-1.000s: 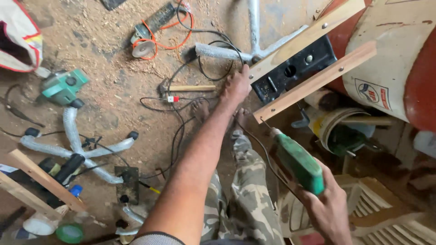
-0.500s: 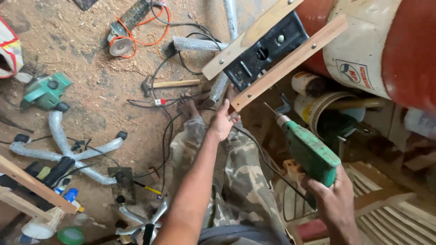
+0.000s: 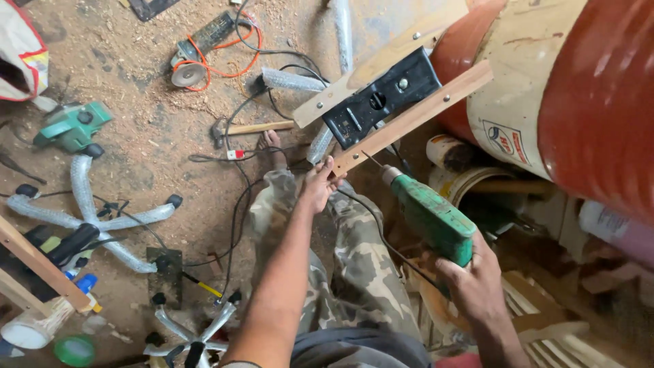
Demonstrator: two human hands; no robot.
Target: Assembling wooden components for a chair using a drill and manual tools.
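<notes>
Compared with a second ago, the left hand (image 3: 319,182) has slid down the wooden frame (image 3: 409,117) from its upper part to its lower end, and the green drill (image 3: 430,217) has swung up so its bit now points at that same end.

At this moment the left hand is closed around the tip of the lower wooden strip, fingers wrapped over the edge. The right hand (image 3: 477,283) is clenched on the drill's grip, the cable (image 3: 381,238) trailing beneath. The frame leans against a red and cream metal drum (image 3: 579,88), with a black lock plate (image 3: 381,99) set between its two strips.

To drill well here, the bit should probably meet the strip squarely, with the left hand's fingers kept clear of the tip and the strip pressed firm so it cannot twist.

The strips are pale, smooth, straight-cut wood; the lock plate is matt black metal; the drill body is scuffed green.

Camouflage trousers (image 3: 354,272) cover the person's legs. On the sawdust-strewn floor (image 3: 136,163) lie a green planer (image 3: 71,126), a chair base (image 3: 95,218) wrapped in bubble film, and an angle grinder (image 3: 194,61) with an orange cord.
</notes>
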